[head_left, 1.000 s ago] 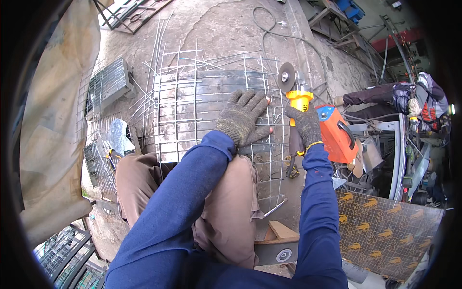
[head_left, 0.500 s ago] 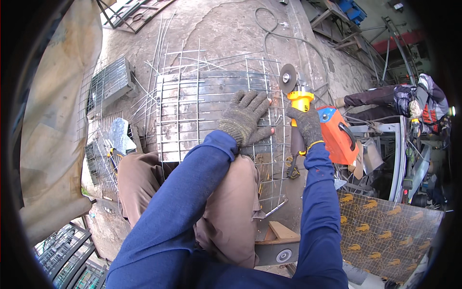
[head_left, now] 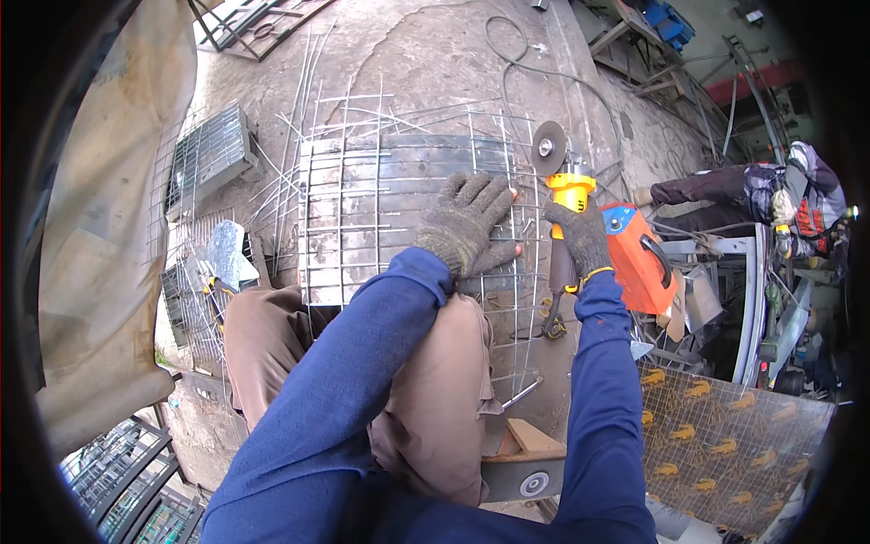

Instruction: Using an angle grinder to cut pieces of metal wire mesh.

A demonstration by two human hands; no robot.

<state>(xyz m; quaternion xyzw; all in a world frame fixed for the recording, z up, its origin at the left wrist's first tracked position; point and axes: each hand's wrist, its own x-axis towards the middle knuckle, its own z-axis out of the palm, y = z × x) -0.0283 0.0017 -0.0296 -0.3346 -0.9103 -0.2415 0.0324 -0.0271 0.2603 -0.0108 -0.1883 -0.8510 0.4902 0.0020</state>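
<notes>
My left hand [head_left: 468, 222], in a dark grey knit glove with bare fingertips, lies spread and flat on a wire mesh panel [head_left: 342, 207]. Beneath the mesh are flat metal bars or sheet. In my gloved right hand [head_left: 582, 234] is a yellow angle grinder [head_left: 571, 189], gripped around its body. Its round cutting disc [head_left: 548, 148] points away from me, beside the far right edge of the mesh. Whether the disc touches a wire, I cannot tell. The grinder's lower body and cable show below my right hand.
An orange machine with a handle [head_left: 641, 260] stands right of my right hand. Loose wires and a metal box [head_left: 213, 156] lie to the left. A cable [head_left: 580, 77] runs across the floor. Another person [head_left: 725, 184] is at the far right. A patterned board [head_left: 734, 444] lies lower right.
The whole view has shifted very slightly. My left hand stays flat on the mesh, and the grinder remains in my right hand at nearly the same place.
</notes>
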